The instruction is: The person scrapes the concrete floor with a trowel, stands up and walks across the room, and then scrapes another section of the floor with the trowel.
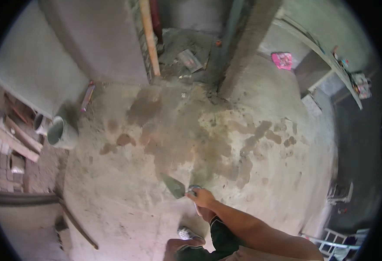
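A pointing trowel [173,186] with a grey-green triangular blade is in my right hand [203,198], whose fingers are closed round the handle. The blade points forward and left over the concrete floor [117,187]; whether it touches the floor I cannot tell. Dark damp patches [178,143] spread across the floor ahead of the trowel. My left hand is out of view. One of my feet, in a white shoe [188,234], is planted below the blade.
Left: a pale bucket [69,138], wooden planks [14,139] and a long thin strip [80,225]. Ahead: a doorway with a wooden post [149,37] and a grey slab [190,61]. Right: a pink packet [282,60], a curved ledge [330,58] and a white metal frame [332,239].
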Demonstrator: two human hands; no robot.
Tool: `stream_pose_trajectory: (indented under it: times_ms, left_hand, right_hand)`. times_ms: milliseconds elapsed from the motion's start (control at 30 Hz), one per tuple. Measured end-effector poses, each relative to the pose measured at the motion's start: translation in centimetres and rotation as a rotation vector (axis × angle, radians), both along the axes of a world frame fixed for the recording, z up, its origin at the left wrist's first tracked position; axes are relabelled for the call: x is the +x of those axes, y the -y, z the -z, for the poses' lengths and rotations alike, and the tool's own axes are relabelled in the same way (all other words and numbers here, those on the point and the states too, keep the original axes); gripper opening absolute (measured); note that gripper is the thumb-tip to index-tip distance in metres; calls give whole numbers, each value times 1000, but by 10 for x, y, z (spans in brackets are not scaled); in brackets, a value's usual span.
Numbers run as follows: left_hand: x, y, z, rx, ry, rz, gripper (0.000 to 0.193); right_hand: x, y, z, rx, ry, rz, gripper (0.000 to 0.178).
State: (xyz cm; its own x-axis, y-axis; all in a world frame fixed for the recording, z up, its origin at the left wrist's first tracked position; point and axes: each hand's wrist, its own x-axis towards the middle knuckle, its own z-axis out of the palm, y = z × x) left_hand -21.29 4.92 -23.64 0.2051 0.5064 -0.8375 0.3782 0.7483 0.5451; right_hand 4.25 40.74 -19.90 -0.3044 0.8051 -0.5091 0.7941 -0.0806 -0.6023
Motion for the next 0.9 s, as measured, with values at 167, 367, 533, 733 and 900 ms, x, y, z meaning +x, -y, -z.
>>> stream_pose_trajectory:
  times_ms: [167, 367, 533, 733, 900]
  left_hand:
    - [38, 1, -147, -237, 77, 259, 65]
    - [-33, -50, -181, 221, -377, 434, 58]
    - [-2, -140, -273, 302, -386, -23, 43]
    - [128, -138, -307, 260, -239, 347, 74]
    - [288, -99, -287, 79, -214, 999, 50]
  right_hand:
    - [195, 54, -135, -44, 148, 286, 81]
    - [414, 335, -231, -266, 440, 948, 45]
    - [489, 645, -237, -478, 335, 1622, 22]
    - [451, 834, -244, -703, 102, 2047, 24]
    - [473, 883, -170, -638, -246, 2014, 28]
